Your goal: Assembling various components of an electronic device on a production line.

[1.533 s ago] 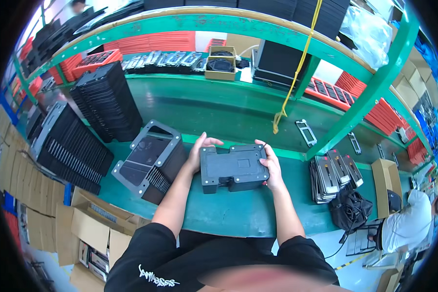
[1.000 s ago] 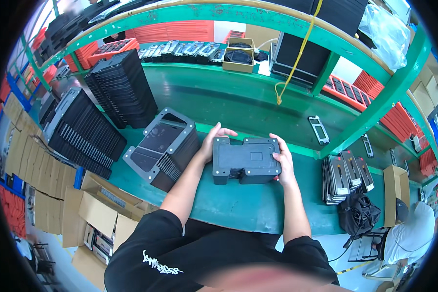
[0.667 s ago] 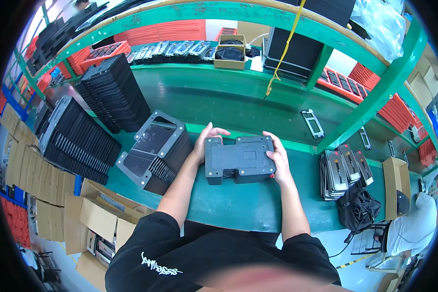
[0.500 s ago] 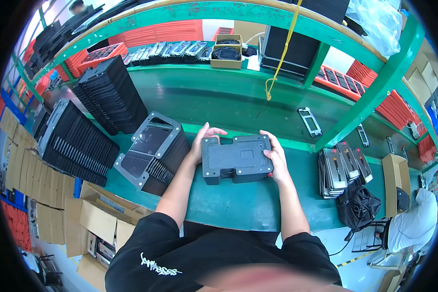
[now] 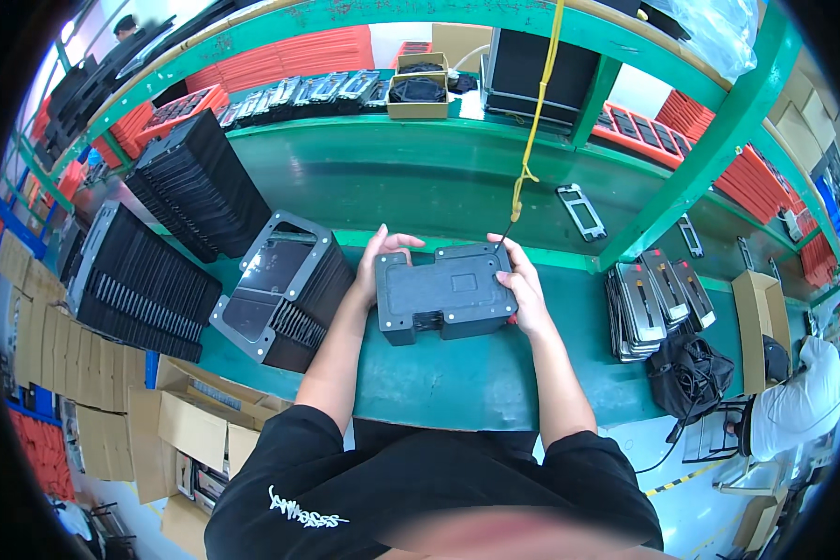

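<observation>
My right hand point(image 5: 526, 291) is still clamping the block point(image 5: 427, 286); my left hand point(image 5: 370, 269) is flanking its left end, grip too hidden to tell, work seemingly holding steady.

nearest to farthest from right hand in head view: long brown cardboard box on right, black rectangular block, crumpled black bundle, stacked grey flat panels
1. Black rectangular block: in the right hand.
2. Stacked grey flat panels: right of it.
3. Crumpled black bundle: farther right, lower in view.
4. Long brown cardboard box: farthest right.
</observation>
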A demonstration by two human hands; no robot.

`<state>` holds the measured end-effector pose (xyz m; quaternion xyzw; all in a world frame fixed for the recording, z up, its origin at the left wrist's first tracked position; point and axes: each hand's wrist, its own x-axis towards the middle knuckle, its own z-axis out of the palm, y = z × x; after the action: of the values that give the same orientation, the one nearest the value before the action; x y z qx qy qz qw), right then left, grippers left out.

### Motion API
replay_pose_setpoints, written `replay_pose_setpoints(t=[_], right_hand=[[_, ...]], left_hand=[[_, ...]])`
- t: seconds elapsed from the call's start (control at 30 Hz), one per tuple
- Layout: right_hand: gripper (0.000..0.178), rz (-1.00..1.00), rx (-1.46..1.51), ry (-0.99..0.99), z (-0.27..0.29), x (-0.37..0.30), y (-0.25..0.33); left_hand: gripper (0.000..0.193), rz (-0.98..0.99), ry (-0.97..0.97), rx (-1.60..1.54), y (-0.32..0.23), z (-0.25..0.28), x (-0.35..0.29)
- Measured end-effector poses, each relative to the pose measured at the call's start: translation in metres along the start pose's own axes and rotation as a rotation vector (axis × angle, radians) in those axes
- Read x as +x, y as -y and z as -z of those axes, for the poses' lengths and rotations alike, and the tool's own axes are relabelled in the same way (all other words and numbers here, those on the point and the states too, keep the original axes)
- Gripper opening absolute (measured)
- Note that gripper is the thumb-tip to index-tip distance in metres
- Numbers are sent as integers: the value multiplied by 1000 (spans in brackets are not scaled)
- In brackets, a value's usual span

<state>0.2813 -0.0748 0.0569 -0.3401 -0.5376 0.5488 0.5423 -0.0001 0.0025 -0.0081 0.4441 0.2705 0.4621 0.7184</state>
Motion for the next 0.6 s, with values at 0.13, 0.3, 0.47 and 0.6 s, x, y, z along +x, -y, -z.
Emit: replay_pose_setpoints(t=[0.13, 0.3, 0.47, 0.6], right_hand=[[65, 1, -30, -27, -4, 0, 4], [67, -31, -36, -7, -3, -1, 6], [67, -21, -39, -13, -2, 0, 4], [68, -6, -51, -8, -1, 0, 3]], left_hand=[[76, 2, 8, -8, 0, 2, 0], [77, 10, -3, -3, -1, 2, -1], [77, 19, -12, 4, -4, -5, -2], [76, 16, -47, -5, -8, -14, -4]])
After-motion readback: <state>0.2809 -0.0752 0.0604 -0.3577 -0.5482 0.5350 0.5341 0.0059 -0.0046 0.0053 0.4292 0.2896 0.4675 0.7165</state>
